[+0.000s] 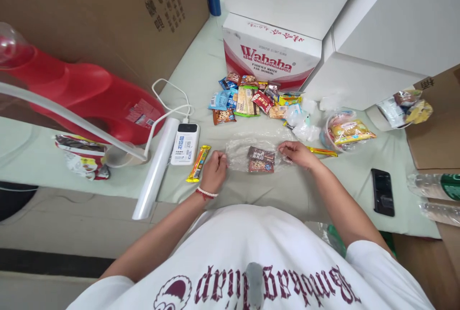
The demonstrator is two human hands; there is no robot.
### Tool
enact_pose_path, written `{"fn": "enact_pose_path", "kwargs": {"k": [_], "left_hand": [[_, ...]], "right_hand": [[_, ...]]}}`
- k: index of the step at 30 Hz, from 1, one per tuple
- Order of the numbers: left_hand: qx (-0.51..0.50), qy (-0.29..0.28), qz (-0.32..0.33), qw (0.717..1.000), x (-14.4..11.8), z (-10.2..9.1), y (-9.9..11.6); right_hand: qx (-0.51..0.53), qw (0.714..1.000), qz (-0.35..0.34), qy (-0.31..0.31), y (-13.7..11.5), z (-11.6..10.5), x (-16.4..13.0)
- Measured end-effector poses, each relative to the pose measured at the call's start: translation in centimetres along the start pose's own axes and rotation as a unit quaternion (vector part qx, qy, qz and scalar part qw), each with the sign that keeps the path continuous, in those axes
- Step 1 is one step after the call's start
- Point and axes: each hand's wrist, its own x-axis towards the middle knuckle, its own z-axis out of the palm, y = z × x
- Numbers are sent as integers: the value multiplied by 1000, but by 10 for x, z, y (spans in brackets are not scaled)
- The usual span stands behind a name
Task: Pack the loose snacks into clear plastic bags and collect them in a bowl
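A clear plastic bag [237, 155] lies on the table in front of me, with dark brown and reddish-brown snack packets [261, 159] in it or under its film. At the bag's left edge my left hand [216, 170] is closed, its fingers pinching the plastic. My right hand [295, 153] pinches the right edge, so the film stretches between the two. A yellow snack stick [199, 164] lies just left of my left hand. Beside my right hand rests another thin yellow stick [322, 151].
Many wrapped snacks [247, 99] are heaped before a Wahaha carton [273, 56]. At left are a white power bank [185, 144], a plastic film roll [158, 168] and a red plastic appliance [93, 97]. A snack tub [328, 135] and a phone [383, 192] are at right.
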Motion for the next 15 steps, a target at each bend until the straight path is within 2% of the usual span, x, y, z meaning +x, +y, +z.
{"fn": "enact_pose_path", "kwargs": {"k": [2, 5, 8, 10, 12, 15], "left_hand": [[16, 26, -10, 999, 6, 7, 1], [19, 95, 17, 995, 10, 14, 2], [63, 214, 90, 971, 1, 13, 2], [109, 256, 164, 946, -12, 9, 0], [155, 221, 259, 928, -25, 8, -1], [201, 80, 370, 904, -36, 13, 2]], "right_hand": [[-26, 999, -15, -19, 2, 3, 4], [-80, 994, -52, -61, 1, 8, 8], [-117, 987, -71, -86, -4, 13, 12], [-112, 985, -83, -98, -7, 14, 15], [-105, 985, -87, -103, -9, 15, 16], [-100, 987, -83, -100, -13, 18, 18]]}}
